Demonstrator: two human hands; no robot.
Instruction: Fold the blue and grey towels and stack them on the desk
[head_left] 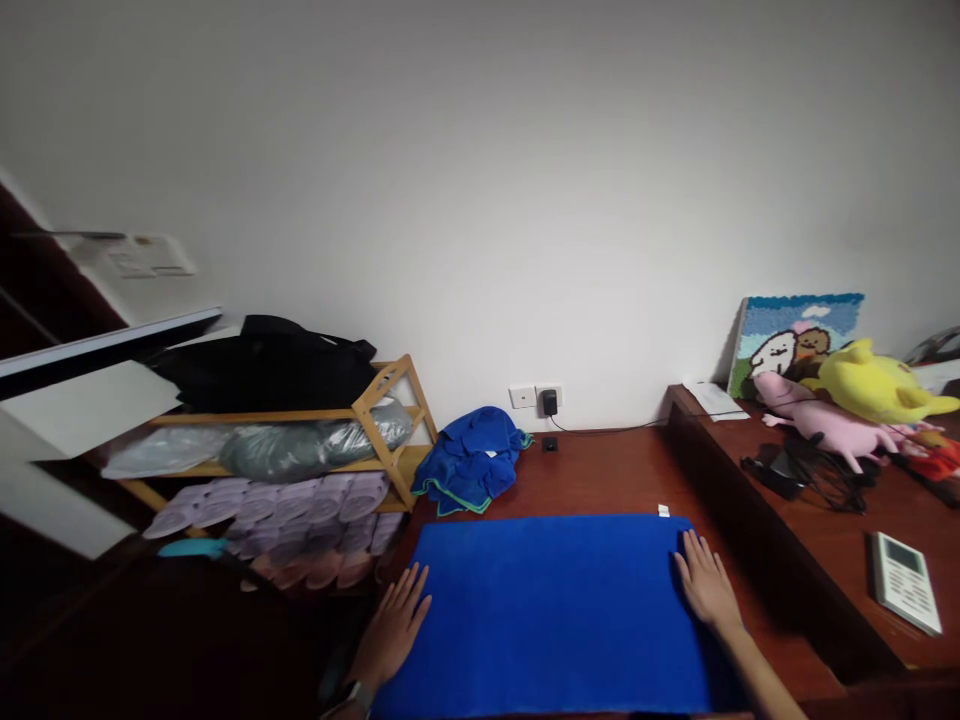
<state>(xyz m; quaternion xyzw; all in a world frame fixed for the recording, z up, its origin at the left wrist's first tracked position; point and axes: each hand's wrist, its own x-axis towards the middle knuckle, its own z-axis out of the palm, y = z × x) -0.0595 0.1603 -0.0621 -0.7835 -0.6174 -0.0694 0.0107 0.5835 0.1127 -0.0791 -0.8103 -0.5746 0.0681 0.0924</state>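
From head height, the view is directed forward and down; a flat blue cloth (555, 615) is framed close below, a pale wall (487, 220) beyond.

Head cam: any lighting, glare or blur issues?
Head view: wall brightest mid-frame, dimmer toward the upper corners; head view: lower left nearly black, slippers there look soft; head view: small glints on the plastic bag; head view: spread towel, left hand and right hand readable, no strong glare.
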